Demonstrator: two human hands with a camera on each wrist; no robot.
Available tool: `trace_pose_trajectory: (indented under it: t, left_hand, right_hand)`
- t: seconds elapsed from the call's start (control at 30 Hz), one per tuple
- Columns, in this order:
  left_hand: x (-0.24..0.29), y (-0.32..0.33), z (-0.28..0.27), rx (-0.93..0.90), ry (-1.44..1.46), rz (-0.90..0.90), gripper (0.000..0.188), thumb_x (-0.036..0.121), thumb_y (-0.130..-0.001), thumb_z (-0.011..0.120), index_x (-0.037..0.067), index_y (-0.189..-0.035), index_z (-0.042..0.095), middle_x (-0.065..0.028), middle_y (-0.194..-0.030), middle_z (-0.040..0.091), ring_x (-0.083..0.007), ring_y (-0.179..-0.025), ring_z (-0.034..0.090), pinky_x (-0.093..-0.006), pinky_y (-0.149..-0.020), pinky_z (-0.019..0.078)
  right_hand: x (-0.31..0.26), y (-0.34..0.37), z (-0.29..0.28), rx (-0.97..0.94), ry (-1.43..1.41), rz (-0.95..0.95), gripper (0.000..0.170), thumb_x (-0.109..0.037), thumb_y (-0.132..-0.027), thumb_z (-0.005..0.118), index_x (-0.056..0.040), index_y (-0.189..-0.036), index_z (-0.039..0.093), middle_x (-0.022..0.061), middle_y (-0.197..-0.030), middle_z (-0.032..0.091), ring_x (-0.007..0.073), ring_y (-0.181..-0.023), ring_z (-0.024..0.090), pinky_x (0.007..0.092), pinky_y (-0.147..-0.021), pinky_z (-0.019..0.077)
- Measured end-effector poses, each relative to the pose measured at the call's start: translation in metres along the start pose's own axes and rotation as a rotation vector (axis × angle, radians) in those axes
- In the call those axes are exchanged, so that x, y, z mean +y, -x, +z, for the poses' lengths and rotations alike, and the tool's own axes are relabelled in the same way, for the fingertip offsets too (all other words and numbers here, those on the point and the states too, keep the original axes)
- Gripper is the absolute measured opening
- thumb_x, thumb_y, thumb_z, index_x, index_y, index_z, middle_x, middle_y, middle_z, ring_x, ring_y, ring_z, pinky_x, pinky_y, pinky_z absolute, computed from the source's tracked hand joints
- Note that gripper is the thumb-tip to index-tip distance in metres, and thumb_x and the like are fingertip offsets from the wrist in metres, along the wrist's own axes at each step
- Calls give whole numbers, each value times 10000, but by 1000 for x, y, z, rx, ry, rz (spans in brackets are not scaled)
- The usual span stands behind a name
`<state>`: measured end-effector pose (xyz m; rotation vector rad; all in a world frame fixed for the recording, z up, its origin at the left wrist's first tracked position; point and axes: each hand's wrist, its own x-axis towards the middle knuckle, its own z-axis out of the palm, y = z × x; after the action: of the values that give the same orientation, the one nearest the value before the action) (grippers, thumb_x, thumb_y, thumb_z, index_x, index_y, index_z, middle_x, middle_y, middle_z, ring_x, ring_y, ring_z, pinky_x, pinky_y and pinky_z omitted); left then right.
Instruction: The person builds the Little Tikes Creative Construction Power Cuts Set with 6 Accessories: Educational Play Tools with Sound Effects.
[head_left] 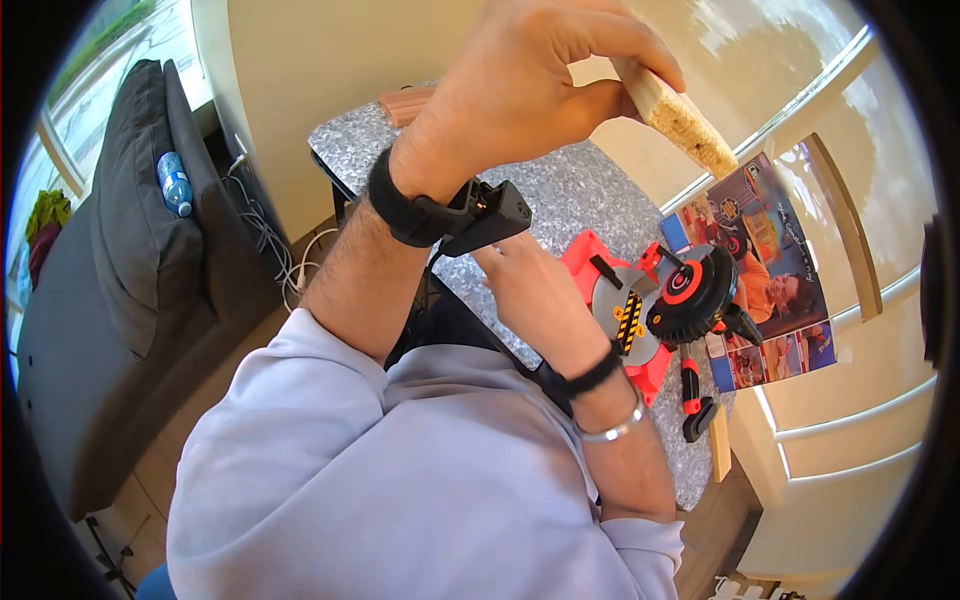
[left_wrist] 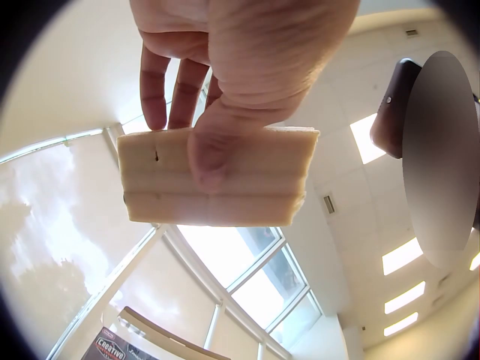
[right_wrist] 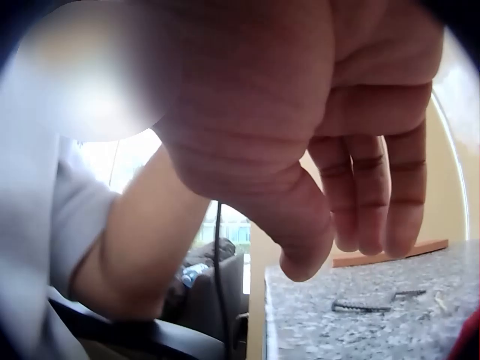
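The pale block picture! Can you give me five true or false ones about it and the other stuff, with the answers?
1. The left hand holds the pale block. True.
2. The right hand holds the block too. False: it holds nothing.
3. Two dark screws lie on the table. True.
4. The red-and-black machine is on the floor. False: it's on the table.
5. A bottle lies on the couch. True.

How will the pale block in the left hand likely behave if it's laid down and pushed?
The pale block is probably stiff: pinched by the left hand, it shows no sag. Its fairly flat sides and squared shape suggest sliding rather than rolling. Its rough, grainy end looks unlikely to be slippery.
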<state>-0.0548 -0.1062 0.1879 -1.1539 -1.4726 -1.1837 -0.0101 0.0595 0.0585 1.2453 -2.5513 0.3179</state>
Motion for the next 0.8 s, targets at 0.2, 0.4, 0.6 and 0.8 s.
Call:
trace_pose_trajectory:
  t: [0.2, 0.4, 0.6, 0.8]
  left_hand:
    - [-5, 0, 9, 15, 156, 28, 291, -120, -800, 713, 35, -1045, 745, -124, -1036, 756, -306, -1013, 719, -360, -869, 563]
    - [-3, -1, 7, -26, 46, 33, 295, -119, -802, 705, 42, -1047, 745, -132, -1082, 746, -328, -1063, 699, -388, -910, 554]
    - [5, -2, 9, -109, -197, 99, 351, -134, -827, 665, 37, -1117, 762, -100, -1126, 776, -232, -1066, 741, -332, -934, 577]
    - [11, 4, 31, -164, -68, -13, 330, -112, -808, 686, 65, -1070, 780, -80, -1091, 784, -248, -1029, 747, -344, -891, 583]
  right_hand:
    - [19, -33, 56, -17, 80, 23, 195, -10, -854, 608, -43, -1032, 678, 181, -957, 690, 399, -920, 706, 479, -691, 605]
    - [29, -23, 37, -18, 145, -42, 200, -17, -846, 623, -52, -1034, 685, 152, -890, 687, 373, -902, 699, 476, -699, 597]
    - [13, 31, -60, 158, 9, 77, 160, -28, -846, 690, -54, -1004, 688, 141, -898, 657, 354, -881, 675, 458, -771, 569]
    - [0, 115, -135, 713, 92, 83, 332, 122, -757, 794, -8, -1050, 707, 137, -893, 736, 273, -817, 717, 368, -754, 577]
